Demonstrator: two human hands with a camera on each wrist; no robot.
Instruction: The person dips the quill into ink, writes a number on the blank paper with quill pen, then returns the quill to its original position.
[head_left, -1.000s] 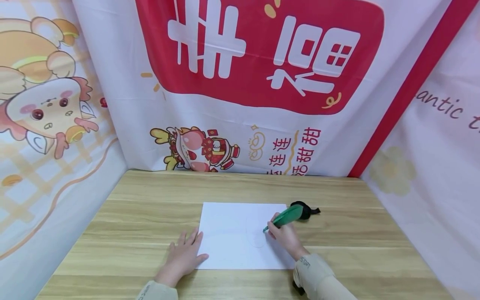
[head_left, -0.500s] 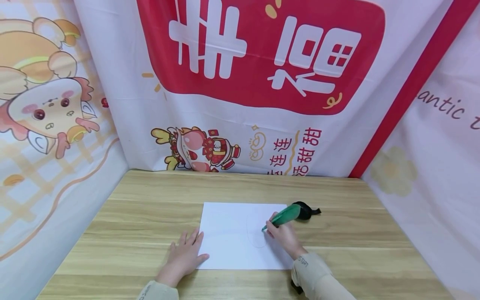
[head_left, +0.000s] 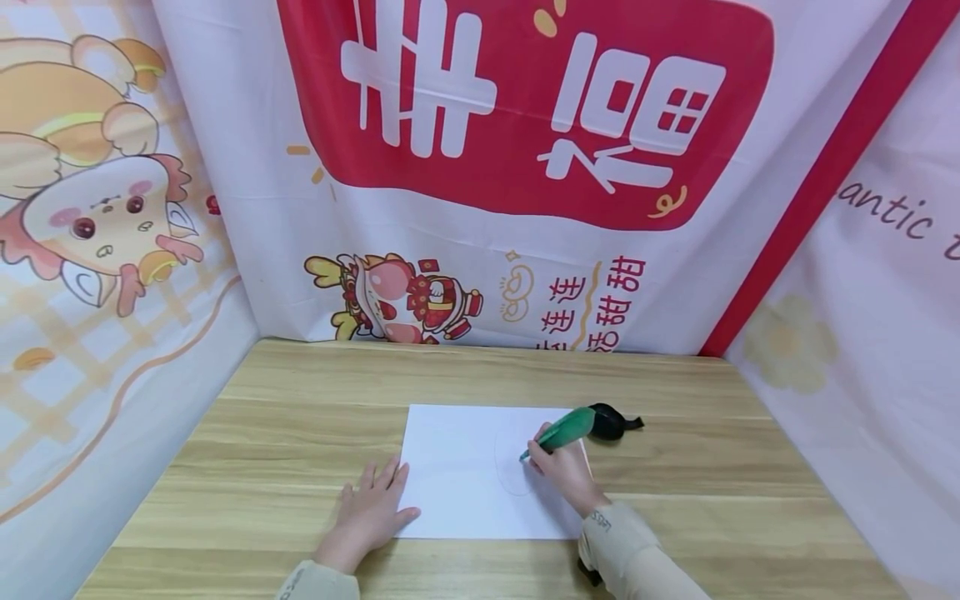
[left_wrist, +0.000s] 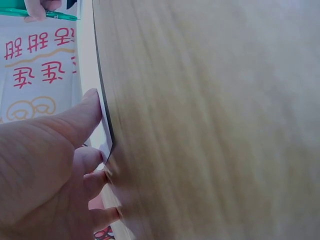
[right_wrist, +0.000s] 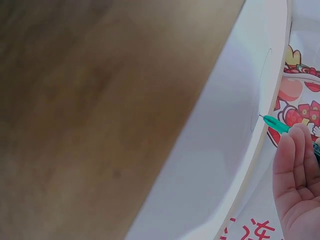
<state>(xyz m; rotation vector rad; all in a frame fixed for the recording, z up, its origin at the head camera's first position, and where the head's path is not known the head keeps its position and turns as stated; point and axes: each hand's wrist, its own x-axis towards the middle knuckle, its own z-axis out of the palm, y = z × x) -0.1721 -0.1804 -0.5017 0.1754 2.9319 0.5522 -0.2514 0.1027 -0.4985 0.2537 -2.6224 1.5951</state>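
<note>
A white sheet of paper (head_left: 450, 475) lies on the wooden table, bearing a thin curved line (head_left: 516, 494) on its right half. My right hand (head_left: 567, 477) pinches a green pen (head_left: 567, 428) with a broad, leaf-shaped top, slanting up to the right. In the right wrist view the tip of the pen (right_wrist: 276, 124) is right at the drawn line. My left hand (head_left: 371, 510) rests flat with spread fingers at the paper's left edge. The left wrist view has the thumb (left_wrist: 90, 107) lying on the sheet's near edge.
A black, rounded object (head_left: 609, 423) with a short tail lies just beyond the paper's far right corner. Printed cloths (head_left: 420, 225) hang behind the table and on both sides. Bare wooden table (head_left: 720, 475) extends right of the paper.
My right hand and the pen have shifted slightly left over the paper, the pen tip now further inside the curve. My left hand stays in place.
</note>
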